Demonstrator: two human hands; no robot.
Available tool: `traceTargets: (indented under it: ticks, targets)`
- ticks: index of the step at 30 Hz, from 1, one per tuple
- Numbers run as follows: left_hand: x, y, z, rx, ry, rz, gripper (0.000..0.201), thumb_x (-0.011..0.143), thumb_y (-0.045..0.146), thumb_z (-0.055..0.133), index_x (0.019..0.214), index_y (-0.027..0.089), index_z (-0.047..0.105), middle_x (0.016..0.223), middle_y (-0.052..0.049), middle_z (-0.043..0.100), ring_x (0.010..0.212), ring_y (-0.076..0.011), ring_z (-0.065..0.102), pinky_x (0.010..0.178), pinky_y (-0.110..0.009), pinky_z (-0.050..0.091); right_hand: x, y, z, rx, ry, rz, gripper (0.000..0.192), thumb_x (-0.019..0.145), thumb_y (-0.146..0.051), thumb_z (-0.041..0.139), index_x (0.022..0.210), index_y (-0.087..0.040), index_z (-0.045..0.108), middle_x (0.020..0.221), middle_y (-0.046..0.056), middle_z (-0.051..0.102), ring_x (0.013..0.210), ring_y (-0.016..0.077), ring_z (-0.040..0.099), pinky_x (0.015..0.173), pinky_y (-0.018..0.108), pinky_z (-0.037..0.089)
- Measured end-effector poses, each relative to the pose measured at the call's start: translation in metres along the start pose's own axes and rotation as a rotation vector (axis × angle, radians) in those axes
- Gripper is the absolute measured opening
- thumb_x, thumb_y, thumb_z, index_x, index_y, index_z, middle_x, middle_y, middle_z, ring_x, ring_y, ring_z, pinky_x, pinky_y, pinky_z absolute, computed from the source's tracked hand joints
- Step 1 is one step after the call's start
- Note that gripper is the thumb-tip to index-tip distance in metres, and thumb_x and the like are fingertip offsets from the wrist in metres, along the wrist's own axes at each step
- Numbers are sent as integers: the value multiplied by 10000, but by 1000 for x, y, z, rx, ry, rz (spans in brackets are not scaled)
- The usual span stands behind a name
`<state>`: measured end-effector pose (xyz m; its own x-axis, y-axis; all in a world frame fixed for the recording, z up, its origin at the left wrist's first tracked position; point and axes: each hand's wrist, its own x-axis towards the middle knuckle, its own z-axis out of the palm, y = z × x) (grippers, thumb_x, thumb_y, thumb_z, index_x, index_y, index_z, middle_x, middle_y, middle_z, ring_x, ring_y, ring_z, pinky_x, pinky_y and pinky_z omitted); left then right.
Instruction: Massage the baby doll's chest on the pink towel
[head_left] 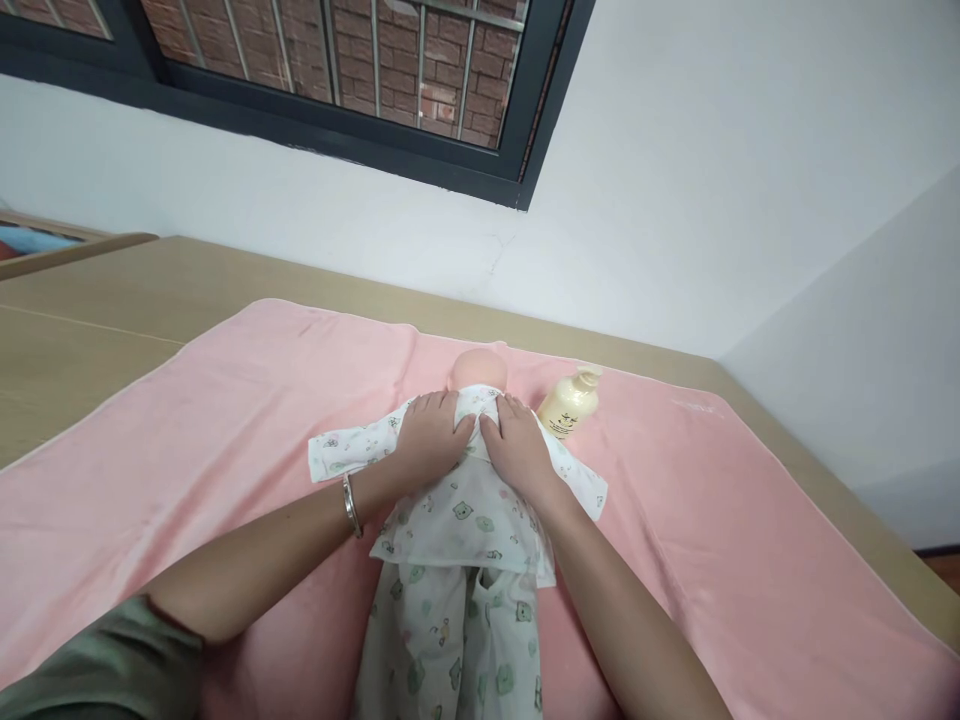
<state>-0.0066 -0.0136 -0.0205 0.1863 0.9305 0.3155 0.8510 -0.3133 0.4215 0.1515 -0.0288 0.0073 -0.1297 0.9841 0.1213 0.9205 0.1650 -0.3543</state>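
A baby doll (478,368) lies on a pink blanket, its head toward the wall. It is dressed in a white printed top (465,520) and matching printed trousers (435,640). My left hand (433,435) rests flat on the left shoulder area of the top, fingers stretched out and thumb toward the middle. On the other shoulder lies my right hand (519,445), also flat, its thumb close to the left one. Both sleeves spread outward to the sides. Beside the doll's head, to the right, a pale yellow pump bottle (570,402) sits tilted.
The pink blanket (697,500) covers much of a wooden table (225,270), with some creases. Behind it stand a white wall (660,200) and a dark-framed window (337,105) with bars. At the far left is a wooden edge (75,250) with something blue behind.
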Motion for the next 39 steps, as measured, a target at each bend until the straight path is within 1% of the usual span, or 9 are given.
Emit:
traceTargets:
  ticks: [10, 16, 22, 24, 27, 31, 33, 35, 39]
  targets:
    - [-1, 0, 1, 0, 10, 2, 288, 988, 346, 421, 1086, 168, 625, 1118, -143, 727, 1075, -330, 661, 965, -486, 508, 0, 0, 0, 15, 15, -12, 537, 1056, -355, 373, 1468, -41, 511, 1538, 229, 530, 1476, 328, 433, 1221, 464, 306]
    - [0, 1, -1, 2, -10, -4, 272, 984, 334, 418, 1069, 170, 617, 1087, -129, 724, 1039, -319, 658, 953, -479, 509, 0, 0, -1, 17, 38, -19, 445, 1057, -350, 408, 1362, -88, 598, 1389, 205, 641, 1331, 298, 554, 1136, 412, 377]
    - [-5, 4, -2, 42, 14, 38, 273, 988, 288, 404, 1075, 152, 625, 1084, -146, 714, 1039, -322, 648, 949, -482, 516, 0, -1, -2, -1, 41, -39, 414, 1057, -334, 402, 1303, -86, 624, 1332, 198, 665, 1256, 301, 580, 1095, 394, 392]
    - [-11, 8, -1, 85, 49, 76, 322, 987, 255, 394, 1169, 117, 620, 1157, -178, 700, 1120, -335, 633, 999, -495, 502, 1, 2, -3, 1, 40, -53, 385, 1054, -326, 406, 1270, -104, 634, 1316, 188, 669, 1239, 294, 583, 1083, 389, 398]
    - [-25, 15, 4, 150, 121, 122, 442, 1005, 263, 376, 1364, 66, 544, 1359, -229, 629, 1322, -368, 547, 1125, -531, 426, 5, 10, -5, 38, 11, -91, 334, 1056, -342, 415, 1203, -150, 645, 1256, 155, 693, 1210, 277, 596, 1061, 382, 412]
    - [-35, 19, 8, 160, 140, 141, 493, 1013, 289, 376, 1440, 73, 495, 1496, -234, 545, 1431, -390, 459, 1183, -560, 367, 9, 17, -7, 71, -21, -82, 374, 1081, -399, 376, 1233, -167, 626, 1251, 139, 700, 1202, 269, 611, 1053, 390, 422]
    - [-30, 17, 7, 139, 113, 131, 483, 1002, 277, 384, 1420, 70, 508, 1467, -234, 568, 1419, -381, 471, 1176, -554, 376, 8, 13, -7, 36, -9, -52, 402, 1085, -393, 368, 1289, -149, 614, 1308, 158, 681, 1248, 280, 596, 1081, 403, 408]
    - [-20, 12, 3, 99, 60, 106, 426, 989, 277, 396, 1331, 89, 566, 1371, -222, 630, 1341, -362, 539, 1134, -536, 420, 2, 4, -7, -29, -1, -23, 429, 1082, -369, 363, 1327, -117, 611, 1354, 188, 660, 1302, 302, 569, 1119, 425, 385]
    - [4, 0, -8, -14, -81, 18, 292, 989, 341, 400, 1054, 172, 628, 1089, -144, 727, 1050, -304, 670, 961, -468, 521, -15, -17, -7, -126, -1, -15, 500, 1073, -317, 337, 1422, -30, 552, 1479, 242, 573, 1437, 328, 467, 1212, 448, 298]
